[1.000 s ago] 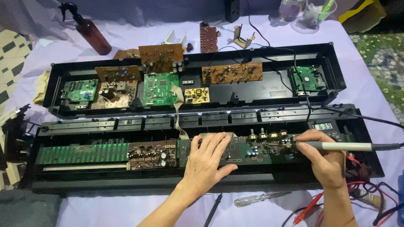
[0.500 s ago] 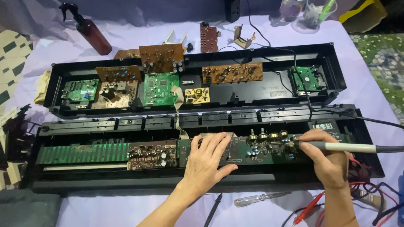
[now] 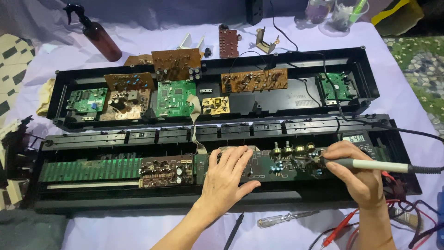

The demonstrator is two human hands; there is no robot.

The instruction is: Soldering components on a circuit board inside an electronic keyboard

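A long black keyboard case lies opened in two halves, the near half (image 3: 222, 199) in front of me and the far half (image 3: 212, 76) behind it. My left hand (image 3: 227, 178) rests flat, fingers spread, on the dark green circuit board (image 3: 273, 164) in the near half. My right hand (image 3: 354, 173) grips a soldering iron (image 3: 370, 164) with a white handle, its tip down on the board beside a row of knob shafts (image 3: 292, 149). A small brown board (image 3: 165, 171) and a green contact strip (image 3: 90, 169) lie to the left.
The far half holds several green and brown circuit boards. A brown spray bottle (image 3: 99, 37) stands at the back left. A clear-handled screwdriver (image 3: 286, 218), a black probe (image 3: 233, 231) and red leads (image 3: 340, 227) lie on the lilac cloth (image 3: 138, 231) near me. Cups (image 3: 344, 13) stand at the back right.
The soldering iron's tip and my right hand have shifted very slightly on the board. My left hand stays flat in place.
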